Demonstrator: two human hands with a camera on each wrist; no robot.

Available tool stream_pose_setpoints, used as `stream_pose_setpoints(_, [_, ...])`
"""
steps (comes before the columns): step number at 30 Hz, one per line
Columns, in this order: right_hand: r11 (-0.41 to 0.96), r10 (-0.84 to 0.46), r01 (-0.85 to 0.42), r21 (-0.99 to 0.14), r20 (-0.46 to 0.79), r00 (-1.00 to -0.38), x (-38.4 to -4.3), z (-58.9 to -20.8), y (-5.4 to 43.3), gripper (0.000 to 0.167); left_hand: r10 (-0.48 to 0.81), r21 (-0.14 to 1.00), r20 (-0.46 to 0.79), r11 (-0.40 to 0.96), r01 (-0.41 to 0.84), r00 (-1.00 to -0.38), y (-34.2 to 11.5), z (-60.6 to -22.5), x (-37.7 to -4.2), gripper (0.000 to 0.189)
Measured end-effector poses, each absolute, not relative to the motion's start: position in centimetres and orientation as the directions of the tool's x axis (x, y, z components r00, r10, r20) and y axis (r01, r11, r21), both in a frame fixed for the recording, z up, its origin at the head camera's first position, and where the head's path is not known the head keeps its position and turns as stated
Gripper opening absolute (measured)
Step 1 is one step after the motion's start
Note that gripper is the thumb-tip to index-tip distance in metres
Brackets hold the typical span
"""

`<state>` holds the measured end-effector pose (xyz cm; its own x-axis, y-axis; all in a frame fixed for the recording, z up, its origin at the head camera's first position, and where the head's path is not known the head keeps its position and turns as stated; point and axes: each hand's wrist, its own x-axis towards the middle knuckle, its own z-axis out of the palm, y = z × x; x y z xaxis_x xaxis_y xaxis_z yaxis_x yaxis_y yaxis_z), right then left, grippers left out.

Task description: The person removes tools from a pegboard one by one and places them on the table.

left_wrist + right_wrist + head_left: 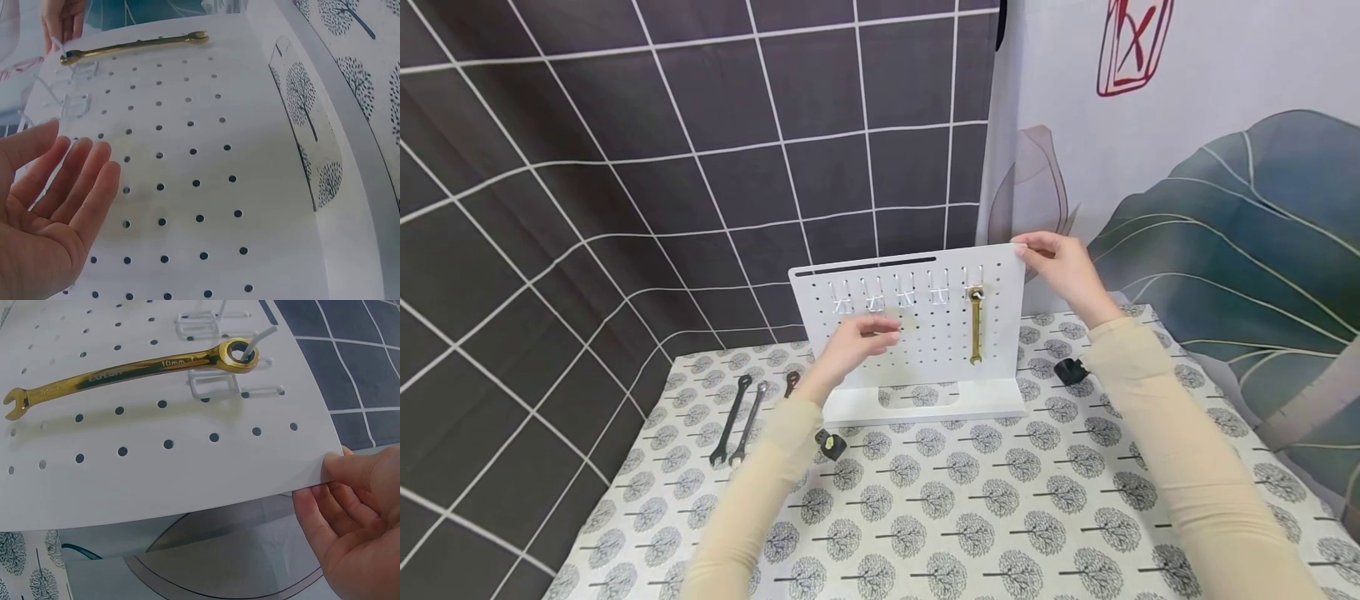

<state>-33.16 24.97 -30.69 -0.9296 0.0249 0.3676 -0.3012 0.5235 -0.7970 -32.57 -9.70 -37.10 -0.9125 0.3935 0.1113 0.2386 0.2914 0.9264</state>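
Observation:
A white pegboard (pixel 925 350) stands upright on its base, with several white hooks (pixel 906 292) along its upper part. From the rightmost hook hangs a gold combination wrench (pixel 976 329) by its ring end, marked 10mm in the right wrist view. My right hand (pixel 1063 271) pinches the board's upper right corner between thumb and fingers, as the right wrist view (pixel 350 512) also shows. In front of the board, my left hand (pixel 853 346) hovers with relaxed fingers, holding nothing; the left wrist view shows its palm (pixel 50 244) apart from the holes.
On the table's left lie a black wrench (pixel 731 421), a grey wrench (pixel 749 425) and a dark reddish-ended wrench (pixel 792 382) partly hidden by my left arm. The tree-print cloth (pixel 955 533) covers the table. A dark tile-pattern curtain (pixel 820 175) stands behind.

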Motion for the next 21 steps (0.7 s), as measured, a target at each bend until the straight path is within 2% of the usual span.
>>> stream_pose_setpoints(21, [0.534,0.023,-0.295,-0.793,0.362,-0.932,-33.2,-30.7,25.0,0.039,0.463,0.914,0.146,0.275,0.298,-0.874,-6.4,-37.5,-32.8,0.035])
